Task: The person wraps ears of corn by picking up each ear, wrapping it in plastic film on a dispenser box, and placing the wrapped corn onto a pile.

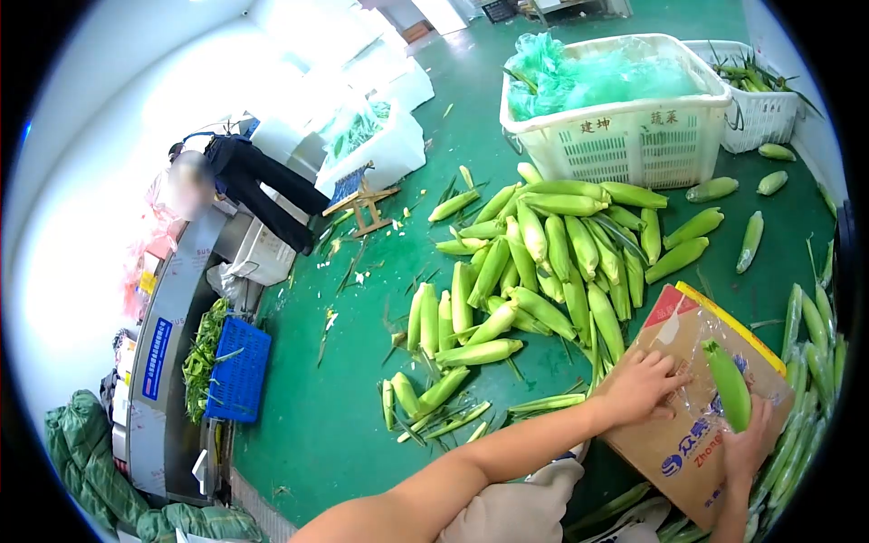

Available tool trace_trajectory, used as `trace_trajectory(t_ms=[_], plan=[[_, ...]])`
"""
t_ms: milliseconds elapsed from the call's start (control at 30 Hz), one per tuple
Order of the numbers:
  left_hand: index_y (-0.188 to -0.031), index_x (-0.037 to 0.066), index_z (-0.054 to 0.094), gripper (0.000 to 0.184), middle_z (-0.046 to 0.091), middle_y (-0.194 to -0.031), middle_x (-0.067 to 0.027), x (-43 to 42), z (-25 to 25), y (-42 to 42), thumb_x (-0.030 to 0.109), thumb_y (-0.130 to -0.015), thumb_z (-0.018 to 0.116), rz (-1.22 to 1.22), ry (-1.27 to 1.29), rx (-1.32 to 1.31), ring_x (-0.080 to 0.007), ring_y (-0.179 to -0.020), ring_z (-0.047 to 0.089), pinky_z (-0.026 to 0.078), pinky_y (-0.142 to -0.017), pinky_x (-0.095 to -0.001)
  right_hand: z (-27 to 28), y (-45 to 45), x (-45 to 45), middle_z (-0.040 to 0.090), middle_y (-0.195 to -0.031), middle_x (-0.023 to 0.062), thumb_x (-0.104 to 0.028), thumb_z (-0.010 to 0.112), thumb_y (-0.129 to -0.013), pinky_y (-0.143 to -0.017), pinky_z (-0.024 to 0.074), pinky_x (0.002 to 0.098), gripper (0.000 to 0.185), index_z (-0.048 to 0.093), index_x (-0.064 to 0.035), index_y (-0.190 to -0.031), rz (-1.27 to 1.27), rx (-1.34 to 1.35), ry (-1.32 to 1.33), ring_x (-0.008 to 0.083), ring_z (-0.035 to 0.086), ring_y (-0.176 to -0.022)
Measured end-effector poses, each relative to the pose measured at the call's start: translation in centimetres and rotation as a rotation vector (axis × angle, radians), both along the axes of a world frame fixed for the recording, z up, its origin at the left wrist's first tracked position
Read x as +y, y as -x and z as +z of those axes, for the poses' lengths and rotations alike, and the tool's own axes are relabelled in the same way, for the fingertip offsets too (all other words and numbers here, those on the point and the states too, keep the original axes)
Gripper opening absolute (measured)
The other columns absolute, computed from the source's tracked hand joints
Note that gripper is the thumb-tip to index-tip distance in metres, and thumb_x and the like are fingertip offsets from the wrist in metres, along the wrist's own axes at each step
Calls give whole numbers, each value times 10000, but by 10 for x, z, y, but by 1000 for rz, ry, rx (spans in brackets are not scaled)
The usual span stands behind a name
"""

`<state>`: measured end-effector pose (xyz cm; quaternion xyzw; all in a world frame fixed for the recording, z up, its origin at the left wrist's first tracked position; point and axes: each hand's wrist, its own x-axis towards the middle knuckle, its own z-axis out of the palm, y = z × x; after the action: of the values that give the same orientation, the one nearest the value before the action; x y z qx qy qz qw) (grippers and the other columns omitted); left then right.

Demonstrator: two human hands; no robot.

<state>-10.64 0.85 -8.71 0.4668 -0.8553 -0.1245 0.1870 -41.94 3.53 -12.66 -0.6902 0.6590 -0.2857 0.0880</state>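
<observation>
My right hand (748,445) grips a green ear of corn (728,387) in its husk near the lower end, holding it tilted over a brown cardboard box (665,452). Clear plastic film (695,357) lies on the cardboard beside the ear and partly around it; how far it wraps the ear is hard to make out. On the left part of the cardboard rests my left hand (641,387), fingers apart and lightly bent, their tips at the edge of the film. A large heap of husked-on corn ears (543,262) covers the floor beyond my left hand.
Long bagged corn ears (797,452) lie along the right. A white crate (615,149) with green plastic stands behind the heap, another white crate (765,113) beside it. A blue crate (240,366), a wooden stool (362,206) and a bending person (258,181) are at left.
</observation>
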Motion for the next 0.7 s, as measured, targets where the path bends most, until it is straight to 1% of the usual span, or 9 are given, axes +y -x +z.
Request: trace_trajectory(t_ms=[133, 233, 367, 433, 467, 500, 533, 600, 700], plan=[[-1220, 135, 696, 379, 619, -914, -115, -24, -42, 6, 252, -862, 742, 42, 54, 3, -267, -920, 643, 479, -784, -394, 13, -5, 3, 497, -1337, 208, -70, 833, -712, -1042, 422, 485, 653, 534, -41, -1292, -47, -69, -109, 451, 489, -1264], [-1247, 95, 683, 325, 681, -928, -152, -20, -37, -10, 117, -923, 678, 128, 1, 342, -301, -912, 690, 527, -779, -386, 6, 11, 5, 462, -1409, 229, -77, 837, -700, -1088, 407, 495, 680, 526, -39, -1303, -99, 78, -91, 464, 459, -1311], [-1236, 66, 682, 249, 712, -1175, -183, 26, -13, 4, 59, -1019, 560, 428, -273, 851, -343, -1119, 676, 528, -950, -401, 8, 4, 14, 432, -1445, 264, -133, 841, -680, -1109, 404, 510, 702, 526, -29, -1299, 122, 166, -236, 485, 433, -1336], [-1271, 59, 665, 273, 694, -1233, -188, 29, -9, -6, 67, -1013, 576, 407, -134, 721, -349, -1152, 665, 529, -960, -401, -16, -6, 22, 462, -1381, 280, -179, 843, -658, -1072, 425, 533, 686, 550, -21, -1258, 302, 128, -141, 500, 463, -1280], [-1288, 56, 657, 287, 684, -1262, -191, 34, -12, -4, 71, -1011, 585, 380, -100, 679, -352, -1169, 659, 530, -965, -401, 37, -37, 11, 522, -1247, 264, -188, 834, -668, -1011, 452, 540, 621, 580, -30, -1212, 389, 48, -355, 482, 517, -1172], [-1315, 33, 631, 325, 658, -1313, -196, 37, -23, 4, 89, -995, 615, 269, 1, 657, -367, -1201, 642, 523, -988, -421, 52, -51, 6, 553, -1135, 228, -203, 820, -698, -956, 473, 531, 553, 599, -33, -1176, 461, 75, -378, 452, 547, -1092], [-1341, 11, 606, 376, 632, -1365, -201, 41, -34, 20, 108, -980, 645, 151, 90, 664, -382, -1233, 625, 517, -1010, -442, 62, -58, 9, 568, -1119, 202, -210, 808, -728, -944, 488, 501, 523, 602, -28, -1173, 483, 57, -340, 416, 561, -1100], [-1362, -34, 563, 505, 586, -1427, -207, 45, -27, 30, 210, -942, 705, -35, 163, 317, -393, -1295, 586, 473, -1075, -494, 62, -49, 4, 568, -1114, 167, -263, 837, -746, -941, 493, 480, 513, 610, -31, -1143, 529, 129, -371, 382, 568, -1102], [-1336, -40, 572, 644, 588, -1413, -201, 17, -12, 48, 424, -910, 709, -141, 45, 23, -396, -1355, 528, 374, -1164, -513, 72, -32, -10, 574, -1232, 164, -319, 844, -768, -1012, 475, 473, 606, 604, -38, -1249, 525, 187, -251, 376, 553, -1172]])
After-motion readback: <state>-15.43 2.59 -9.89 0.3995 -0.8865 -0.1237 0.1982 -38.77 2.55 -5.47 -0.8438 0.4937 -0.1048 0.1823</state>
